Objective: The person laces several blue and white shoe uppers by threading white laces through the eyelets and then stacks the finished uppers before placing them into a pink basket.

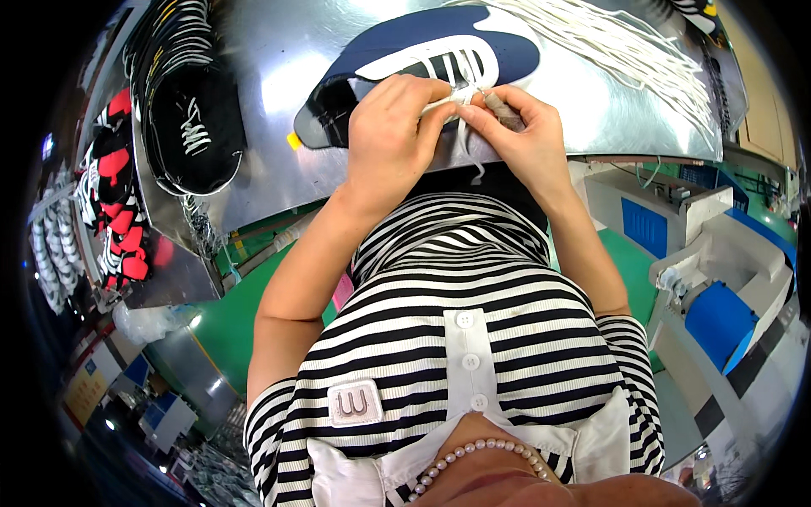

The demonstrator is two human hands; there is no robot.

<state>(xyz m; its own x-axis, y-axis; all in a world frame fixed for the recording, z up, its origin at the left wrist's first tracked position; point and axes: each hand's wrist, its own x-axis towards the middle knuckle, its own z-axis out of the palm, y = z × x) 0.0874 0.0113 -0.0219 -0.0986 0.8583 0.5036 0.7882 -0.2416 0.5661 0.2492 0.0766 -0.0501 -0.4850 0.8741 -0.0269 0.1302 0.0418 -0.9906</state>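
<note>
On the worktop [279, 76] a shoe upper [422, 51] lies at twelve o'clock with both hands touching its near edge, a bundle of laces [625, 51] at two o'clock, and a stack of uppers [190, 110] at ten o'clock.

A pile of black shoe tops [190, 110] blocked the shiny metal worktop's [270, 76] left edge. Loose white laces [642, 59] covered its right side. Between them lay bare room.

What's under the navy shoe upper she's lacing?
The shoe upper lies flat on a shiny metal table. Both hands, left and right, cover its near edge, hiding what lies beneath there.
</note>
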